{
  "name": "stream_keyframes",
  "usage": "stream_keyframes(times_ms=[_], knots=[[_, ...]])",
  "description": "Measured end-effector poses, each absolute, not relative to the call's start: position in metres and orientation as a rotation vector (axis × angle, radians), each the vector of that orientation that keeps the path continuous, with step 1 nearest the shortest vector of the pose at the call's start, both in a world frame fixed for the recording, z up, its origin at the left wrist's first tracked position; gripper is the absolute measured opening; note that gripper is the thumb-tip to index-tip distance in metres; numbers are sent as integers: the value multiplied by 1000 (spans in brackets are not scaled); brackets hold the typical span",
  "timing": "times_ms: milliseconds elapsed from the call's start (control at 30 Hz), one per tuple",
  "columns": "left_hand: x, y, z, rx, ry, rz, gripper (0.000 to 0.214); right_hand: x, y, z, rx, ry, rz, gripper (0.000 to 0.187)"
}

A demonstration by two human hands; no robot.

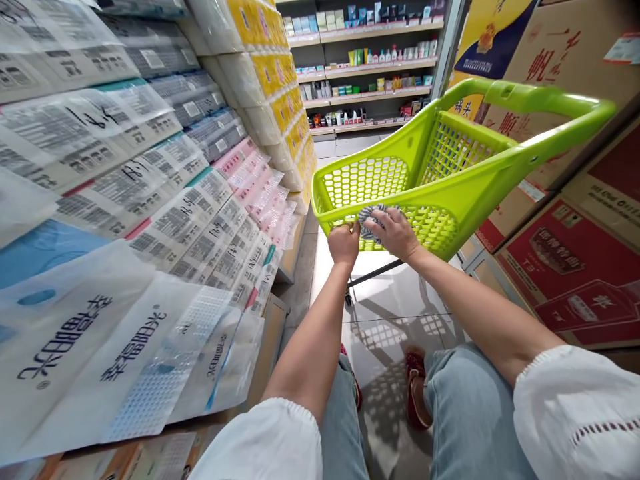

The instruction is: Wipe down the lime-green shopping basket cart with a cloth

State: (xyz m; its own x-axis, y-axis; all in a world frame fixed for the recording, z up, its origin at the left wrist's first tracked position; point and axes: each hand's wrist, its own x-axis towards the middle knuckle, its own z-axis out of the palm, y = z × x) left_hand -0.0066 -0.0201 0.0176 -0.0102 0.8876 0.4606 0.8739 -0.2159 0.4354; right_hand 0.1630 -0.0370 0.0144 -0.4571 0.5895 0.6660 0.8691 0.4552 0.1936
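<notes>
A bright green plastic shopping cart point(480, 200) stands in front of me, its mesh side turned toward me and its handle to the right. My right hand point(397, 233) presses a grey and white striped cloth point(373, 217) against the cart's side, just below the upper rim, its fingers bent over the cloth. Left of it, my left hand point(344, 244) is closed at the cart's front corner, next to the cloth. Its fingertips are partly hidden, so whether it grips the cart's edge or a bit of the cloth is not clear.
Stacked packages in plastic wrap point(165, 200) line the left side, with yellow and white bundles point(270, 87) behind them. Cardboard cartons point(575, 267) are piled close on the right. Shelves of bottles and boxes point(370, 67) stand at the far end. Tiled floor point(370, 333) lies below the cart.
</notes>
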Motion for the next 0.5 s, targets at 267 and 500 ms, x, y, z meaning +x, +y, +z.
stream_keyframes(times_ms=[267, 500], knots=[[-5, -20, 16, 2153, 1939, 1104, 55, 166, -51, -44, -1198, -2471, -631, 30], [1, -21, 21, 2140, 1980, 1096, 51, 172, -49, 0, -1200, -2349, -677, 32]])
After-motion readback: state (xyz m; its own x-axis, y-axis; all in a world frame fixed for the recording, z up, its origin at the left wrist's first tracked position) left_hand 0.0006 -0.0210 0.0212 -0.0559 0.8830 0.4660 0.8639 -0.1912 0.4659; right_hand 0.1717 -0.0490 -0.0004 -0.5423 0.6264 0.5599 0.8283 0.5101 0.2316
